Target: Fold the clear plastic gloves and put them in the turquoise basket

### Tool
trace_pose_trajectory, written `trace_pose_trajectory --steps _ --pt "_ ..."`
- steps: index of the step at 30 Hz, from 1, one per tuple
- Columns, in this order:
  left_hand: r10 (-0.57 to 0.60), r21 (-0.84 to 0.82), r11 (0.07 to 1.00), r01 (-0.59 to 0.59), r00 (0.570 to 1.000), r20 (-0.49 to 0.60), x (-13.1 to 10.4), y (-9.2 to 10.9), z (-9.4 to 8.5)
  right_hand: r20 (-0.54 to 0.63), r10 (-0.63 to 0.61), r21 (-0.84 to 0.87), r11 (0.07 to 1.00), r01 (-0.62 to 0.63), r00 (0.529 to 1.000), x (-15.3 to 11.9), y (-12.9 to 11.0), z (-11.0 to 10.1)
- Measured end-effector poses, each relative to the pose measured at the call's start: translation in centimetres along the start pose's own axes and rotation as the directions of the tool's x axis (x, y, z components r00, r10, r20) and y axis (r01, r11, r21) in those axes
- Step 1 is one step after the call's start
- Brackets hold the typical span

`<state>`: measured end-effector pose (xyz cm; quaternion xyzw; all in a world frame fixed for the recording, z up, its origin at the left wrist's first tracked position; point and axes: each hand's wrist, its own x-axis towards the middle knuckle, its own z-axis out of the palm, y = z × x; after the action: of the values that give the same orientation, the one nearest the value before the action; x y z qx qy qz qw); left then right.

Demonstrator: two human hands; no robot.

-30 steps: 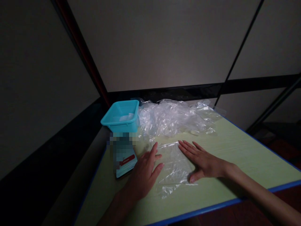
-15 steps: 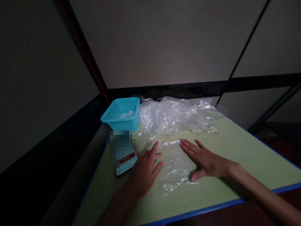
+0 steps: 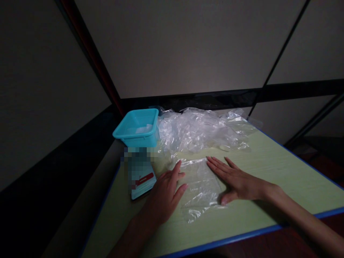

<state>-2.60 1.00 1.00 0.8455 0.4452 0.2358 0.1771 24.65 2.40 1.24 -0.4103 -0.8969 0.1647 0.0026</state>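
A clear plastic bag (image 3: pixel 200 182) lies spread on the pale green table, its surface wrinkled toward the near end. My right hand (image 3: pixel 236 181) rests flat along the bag's right edge, fingers stretched out and thumb apart, gripping nothing. At the left edge is my left hand (image 3: pixel 168 190), its fingers apart and nothing visible in it. Whether the left palm touches the bag or the table is hard to see. Behind the bag spreads a loose heap of crumpled clear plastic bags (image 3: pixel 199 129).
A turquoise plastic basket (image 3: pixel 137 138) with some whitish pieces inside stands at the back left. In front of it lies a flat item, partly blurred out, with a red utility-knife-like shape (image 3: pixel 145 179) on it. The table (image 3: pixel 268 172) has a blue edge; wall panels stand behind.
The view has shifted slightly. My right hand has moved a little to the right along the bag's edge; my left hand and the bag look almost the same.
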Motion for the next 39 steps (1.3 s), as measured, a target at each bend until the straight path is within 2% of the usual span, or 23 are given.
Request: trace_pose_trajectory --steps 5,9,13,16,20,26,35,39 --pt "0.009 0.02 1.0 -0.009 1.0 0.007 0.0 -0.3 0.2 -0.012 0.003 0.012 1.0 -0.003 1.0 -0.6 0.4 0.1" --pt "0.036 0.03 0.999 -0.037 0.999 0.007 0.1 -0.6 0.3 0.007 0.017 0.033 0.999 -0.017 1.0 -1.1 0.2 -0.6" --pt "0.049 0.048 0.998 -0.049 0.999 0.016 0.0 -0.4 0.3 -0.029 0.028 0.045 0.999 -0.026 0.999 -1.2 -0.5 -1.5" --pt "0.044 0.057 0.997 -0.045 0.999 0.018 -0.1 -0.4 0.4 -0.045 -0.016 0.029 0.999 0.017 0.999 -0.8 -1.4 -1.7" --pt "0.051 0.067 0.996 -0.052 0.999 0.017 -0.1 -0.5 0.4 -0.003 -0.065 0.019 0.998 0.065 0.998 0.3 -2.1 -1.3" --pt "0.05 0.075 0.996 -0.051 0.999 0.018 -0.1 -0.4 0.3 0.061 -0.005 0.026 1.0 0.003 0.998 1.2 -1.5 -0.5" --pt "0.062 0.082 0.995 -0.062 0.998 0.0 -0.1 -0.4 0.3 0.003 -0.015 0.072 0.997 0.015 1.0 1.0 -1.0 0.0" --pt "0.08 0.1 0.992 -0.079 0.997 0.002 -0.2 -0.4 0.2 -0.098 -0.016 0.14 0.99 0.03 0.995 0.2 -0.3 -0.6"
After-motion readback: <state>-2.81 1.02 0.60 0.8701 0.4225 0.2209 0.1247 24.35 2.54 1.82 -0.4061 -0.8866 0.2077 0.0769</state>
